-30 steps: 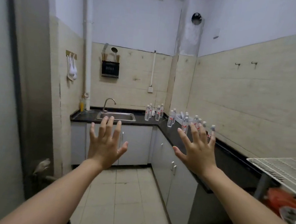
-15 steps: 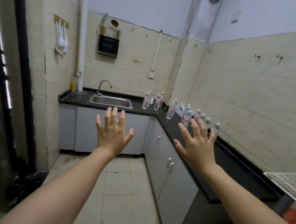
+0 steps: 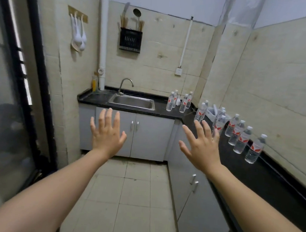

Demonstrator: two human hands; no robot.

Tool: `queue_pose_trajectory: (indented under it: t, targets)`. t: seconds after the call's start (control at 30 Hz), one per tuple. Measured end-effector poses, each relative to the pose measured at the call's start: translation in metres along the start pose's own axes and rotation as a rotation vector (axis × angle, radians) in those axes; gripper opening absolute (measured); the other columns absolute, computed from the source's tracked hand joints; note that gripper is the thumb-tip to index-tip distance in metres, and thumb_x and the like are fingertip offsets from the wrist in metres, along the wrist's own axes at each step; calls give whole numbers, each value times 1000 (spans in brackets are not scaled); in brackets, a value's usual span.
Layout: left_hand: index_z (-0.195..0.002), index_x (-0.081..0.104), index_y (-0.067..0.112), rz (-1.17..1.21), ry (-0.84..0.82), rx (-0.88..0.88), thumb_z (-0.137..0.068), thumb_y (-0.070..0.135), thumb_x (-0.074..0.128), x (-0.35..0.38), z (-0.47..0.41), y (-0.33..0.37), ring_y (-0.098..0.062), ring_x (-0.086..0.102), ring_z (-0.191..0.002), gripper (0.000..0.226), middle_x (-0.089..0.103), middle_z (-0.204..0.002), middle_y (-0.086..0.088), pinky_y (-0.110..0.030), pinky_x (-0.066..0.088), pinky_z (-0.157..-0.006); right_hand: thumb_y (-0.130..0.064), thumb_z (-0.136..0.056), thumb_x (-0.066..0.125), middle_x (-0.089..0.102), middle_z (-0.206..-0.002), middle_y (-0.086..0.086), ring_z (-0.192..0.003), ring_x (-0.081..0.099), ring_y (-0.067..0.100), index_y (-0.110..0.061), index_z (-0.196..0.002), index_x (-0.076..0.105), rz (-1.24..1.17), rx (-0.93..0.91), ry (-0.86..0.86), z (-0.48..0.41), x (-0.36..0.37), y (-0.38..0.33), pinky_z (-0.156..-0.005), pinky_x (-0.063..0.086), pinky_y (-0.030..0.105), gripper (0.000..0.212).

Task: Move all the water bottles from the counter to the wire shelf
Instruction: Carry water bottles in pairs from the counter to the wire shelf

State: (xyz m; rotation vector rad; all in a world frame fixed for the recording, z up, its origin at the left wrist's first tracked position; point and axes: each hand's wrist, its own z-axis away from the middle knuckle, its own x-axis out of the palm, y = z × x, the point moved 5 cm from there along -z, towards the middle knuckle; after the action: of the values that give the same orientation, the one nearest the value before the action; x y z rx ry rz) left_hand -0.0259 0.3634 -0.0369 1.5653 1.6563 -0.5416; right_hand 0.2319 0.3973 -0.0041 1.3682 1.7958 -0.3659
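Several clear water bottles with red-and-white labels stand on the black L-shaped counter. One group is at the back corner beside the sink. A row runs along the right arm of the counter, its nearest bottle closest to me. My left hand and my right hand are raised in front of me, fingers spread, holding nothing and touching nothing. My right hand hides part of one bottle in the row. The wire shelf is out of view.
A steel sink with a tap sits in the back counter. A white basket stands among the bottles. Grey cabinets run below. A dark door frame is on the left, tiled floor ahead.
The view has moved forward and turned left, so the counter and bottles are nearer and the wire shelf at right has left the frame. Both hands stay raised and spread.
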Motion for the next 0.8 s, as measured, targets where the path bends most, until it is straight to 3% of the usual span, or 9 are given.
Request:
queue_pose_trajectory:
  t: [0.13, 0.2, 0.27, 0.33, 0.4, 0.53, 0.67, 0.73, 0.8]
  targets:
    - [-123, 47, 0, -103, -12, -34, -68, 34, 51, 24, -6, -26, -33, 26, -121, 64, 52, -127, -30, -69, 34, -90, -50, -78, 37, 61, -119, 21, -112, 56, 41, -19, -117, 56, -57, -87, -54, -27, 52, -20, -80, 45, 65, 53]
    - [-123, 46, 1, -143, -34, -71, -71, 38, 44, 37, -6, -44, -33, 28, -120, 63, 52, -127, -29, -69, 36, -89, -47, -76, 54, 61, -118, 22, -111, 57, 42, -19, -118, 55, -93, -134, -62, -41, 79, -35, -79, 45, 65, 50]
    - [-124, 44, 2, -189, -82, -91, -72, 41, 39, 53, -8, -65, -34, 30, -120, 64, 53, -127, -27, -68, 38, -87, -40, -64, 76, 61, -118, 23, -110, 57, 44, -18, -117, 56, -145, -173, -75, -57, 106, -53, -78, 46, 64, 62]
    - [-125, 42, 2, -240, -127, -109, -72, 42, 53, 70, -11, -88, -36, 30, -120, 67, 52, -128, -27, -68, 39, -87, -36, -56, 83, 62, -116, 24, -107, 59, 44, -17, -116, 58, -176, -206, -90, -75, 130, -71, -76, 48, 62, 67]
    - [-125, 44, 2, -273, -163, -142, -69, 40, 65, 88, -20, -110, -37, 30, -121, 71, 52, -129, -28, -69, 38, -87, -36, -56, 83, 62, -115, 23, -107, 59, 43, -18, -116, 59, -184, -232, -105, -95, 155, -87, -75, 48, 61, 68]
    - [-123, 50, 1, -287, -280, -198, -72, 49, 36, 127, -58, -147, -39, 35, -121, 71, 54, -128, -26, -68, 41, -84, -44, -58, 80, 63, -118, 20, -109, 59, 40, -22, -119, 58, -156, -250, -137, -144, 208, -107, -78, 48, 60, 69]
    - [-123, 52, 3, -267, -345, -178, -75, 50, 36, 169, -110, -159, -45, 49, -119, 70, 53, -131, -25, -66, 42, -84, -48, -61, 77, 63, -118, 18, -111, 59, 39, -23, -118, 58, -141, -210, -204, -188, 257, -114, -80, 47, 60, 65]
    - [-130, 48, 5, -226, -327, -156, -79, 48, 42, 194, -137, -154, -44, 41, -127, 67, 44, -140, -23, -66, 36, -94, -49, -70, 66, 62, -119, 18, -112, 58, 39, -23, -118, 58, -148, -179, -233, -204, 283, -110, -81, 46, 61, 55]
    - [-124, 55, 5, -192, -348, -120, -77, 44, 47, 223, -160, -145, -43, 47, -124, 61, 50, -135, -22, -65, 38, -92, -50, -76, 45, 64, -116, 17, -110, 60, 37, -23, -113, 61, -151, -112, -280, -215, 306, -100, -80, 48, 59, 49]
